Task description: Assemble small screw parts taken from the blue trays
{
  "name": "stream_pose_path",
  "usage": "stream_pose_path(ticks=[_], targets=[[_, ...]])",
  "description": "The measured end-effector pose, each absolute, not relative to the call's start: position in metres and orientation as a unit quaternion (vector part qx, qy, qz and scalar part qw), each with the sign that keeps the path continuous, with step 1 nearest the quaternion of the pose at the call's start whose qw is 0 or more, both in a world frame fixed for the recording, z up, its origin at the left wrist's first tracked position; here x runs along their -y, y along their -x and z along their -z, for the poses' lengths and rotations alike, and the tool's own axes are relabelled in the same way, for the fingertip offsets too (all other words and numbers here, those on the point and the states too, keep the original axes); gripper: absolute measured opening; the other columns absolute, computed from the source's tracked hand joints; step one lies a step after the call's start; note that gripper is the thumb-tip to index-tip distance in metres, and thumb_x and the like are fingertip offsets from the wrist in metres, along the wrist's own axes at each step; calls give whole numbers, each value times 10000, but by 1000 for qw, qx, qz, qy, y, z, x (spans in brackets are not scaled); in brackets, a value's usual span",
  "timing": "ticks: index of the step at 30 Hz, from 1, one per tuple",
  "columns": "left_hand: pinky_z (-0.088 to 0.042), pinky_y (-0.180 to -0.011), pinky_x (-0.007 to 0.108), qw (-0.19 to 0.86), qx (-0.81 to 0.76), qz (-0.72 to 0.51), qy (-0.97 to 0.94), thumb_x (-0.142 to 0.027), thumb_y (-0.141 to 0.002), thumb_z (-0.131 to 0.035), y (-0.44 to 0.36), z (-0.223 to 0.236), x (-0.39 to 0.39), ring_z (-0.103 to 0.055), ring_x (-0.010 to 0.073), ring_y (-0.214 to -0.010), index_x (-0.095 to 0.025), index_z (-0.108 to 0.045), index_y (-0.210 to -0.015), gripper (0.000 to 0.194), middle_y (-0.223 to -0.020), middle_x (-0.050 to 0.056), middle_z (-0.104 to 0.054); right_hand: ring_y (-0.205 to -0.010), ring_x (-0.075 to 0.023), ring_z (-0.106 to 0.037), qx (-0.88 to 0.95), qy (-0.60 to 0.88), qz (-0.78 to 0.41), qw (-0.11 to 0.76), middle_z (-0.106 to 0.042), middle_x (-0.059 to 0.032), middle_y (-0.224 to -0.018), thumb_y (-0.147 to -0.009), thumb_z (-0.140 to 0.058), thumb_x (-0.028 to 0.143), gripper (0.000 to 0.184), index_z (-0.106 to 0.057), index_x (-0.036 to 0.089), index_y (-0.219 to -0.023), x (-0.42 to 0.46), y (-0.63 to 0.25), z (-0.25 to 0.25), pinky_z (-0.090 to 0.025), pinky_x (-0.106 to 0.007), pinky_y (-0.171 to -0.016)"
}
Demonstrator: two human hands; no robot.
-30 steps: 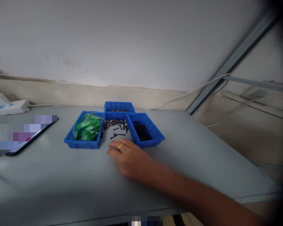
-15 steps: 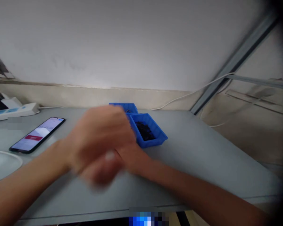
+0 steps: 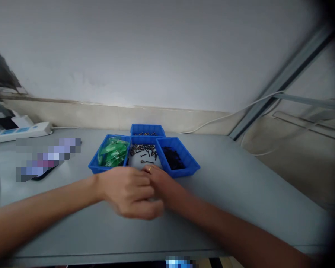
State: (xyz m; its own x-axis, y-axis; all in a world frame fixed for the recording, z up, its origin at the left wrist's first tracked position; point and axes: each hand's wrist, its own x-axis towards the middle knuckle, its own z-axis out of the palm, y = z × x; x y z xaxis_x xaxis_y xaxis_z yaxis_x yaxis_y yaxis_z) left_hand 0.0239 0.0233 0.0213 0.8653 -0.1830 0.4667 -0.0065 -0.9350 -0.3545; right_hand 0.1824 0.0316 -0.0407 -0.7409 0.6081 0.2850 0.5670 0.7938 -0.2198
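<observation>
My left hand (image 3: pixel 130 193) is closed, its fingers curled in over the table in front of the trays. Whatever it may hold is hidden inside. Just behind and right of it, partly covered, my right hand (image 3: pixel 163 183) wears a gold ring. Its visible fingers are bent, and their tips are out of sight. Beyond the hands lie loose dark screws (image 3: pixel 148 149) on the table. A blue tray with green plastic bags (image 3: pixel 113 152) stands on the left, and a blue tray of small black pieces (image 3: pixel 172 158) on the right. The back blue tray (image 3: pixel 147 140) contains small brass-coloured parts.
A phone (image 3: pixel 51 160) with a partly blurred-out screen lies on the grey table (image 3: pixel 234 193) at left. Behind it is a white power strip (image 3: pixel 39 129). A white cable (image 3: pixel 212 118) runs along the wall to a metal frame post (image 3: pixel 270 87) on the right.
My left hand has come in from the left, crossed before the trays and now sits against or near my right hand, lower than before. The view has shifted slightly left.
</observation>
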Motion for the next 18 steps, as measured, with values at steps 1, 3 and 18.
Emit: stream_pose_path(ticks=[1,3,18], targets=[[-295,-402,273,178,-54,220,957,-142,-831,-406,-17,-12,-17,-424,110,-431,-170,-543,-929,171,-489,-47,-466,-810,-161,-503,933,312,-60,170,-563,-45,-818,-814,-390,31,226,-543,190,-765,-32,-183,39,-406,-269,-785],[-294,-402,278,170,-38,163,971,-152,-836,-422,-6,2,-10,-433,108,-449,-169,-528,-985,183,-546,-36,-496,-826,-172,-499,938,302,-55,161,-558,-65,-828,-797,-380,0,236,-544,170,-798,-33,-184,37,-410,-273,-774],[-317,-490,271,87,125,167,974,-118,-918,-315,6,19,-11,-467,107,-610,-118,-546,-777,271,-682,7,-547,-866,-139,-499,911,295,-193,215,-541,-50,-900,-725,-392,-21,285,-525,153,-908,-30,-189,30,-405,-275,-789]])
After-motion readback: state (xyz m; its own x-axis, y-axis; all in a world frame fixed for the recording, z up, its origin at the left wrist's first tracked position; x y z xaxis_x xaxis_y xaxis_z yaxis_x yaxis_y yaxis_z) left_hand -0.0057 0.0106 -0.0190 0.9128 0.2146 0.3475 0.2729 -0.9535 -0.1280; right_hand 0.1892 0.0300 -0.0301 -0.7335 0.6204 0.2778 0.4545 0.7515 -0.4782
